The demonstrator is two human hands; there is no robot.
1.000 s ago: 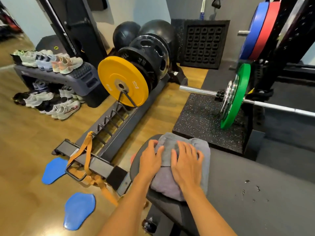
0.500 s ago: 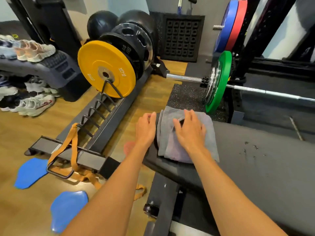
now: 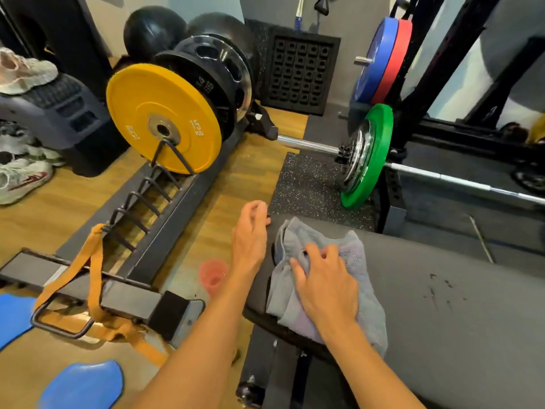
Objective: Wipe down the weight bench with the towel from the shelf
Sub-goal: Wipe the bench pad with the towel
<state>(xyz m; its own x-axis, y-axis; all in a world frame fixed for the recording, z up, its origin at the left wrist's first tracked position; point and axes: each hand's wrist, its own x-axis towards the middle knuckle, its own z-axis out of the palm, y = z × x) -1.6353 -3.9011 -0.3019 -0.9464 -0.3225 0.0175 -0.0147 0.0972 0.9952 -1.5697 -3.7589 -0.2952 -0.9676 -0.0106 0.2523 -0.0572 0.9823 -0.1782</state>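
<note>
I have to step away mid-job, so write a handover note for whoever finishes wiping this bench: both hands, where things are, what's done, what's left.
Left hand: loosely curled, holding nothing, at the end edge of the bench, beside the towel.
Right hand: fingers curled into the towel, bunching it on the bench's end.
Done: towel fetched and lying on the pad.
Left: dark specks sit farther along the pad; wipe there and probably the rest of the surface.

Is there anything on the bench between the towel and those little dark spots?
No, nothing visible. The right hand bunches the towel at the end of the bench, and only bare grey pad lies between the towel and the spots.
</note>
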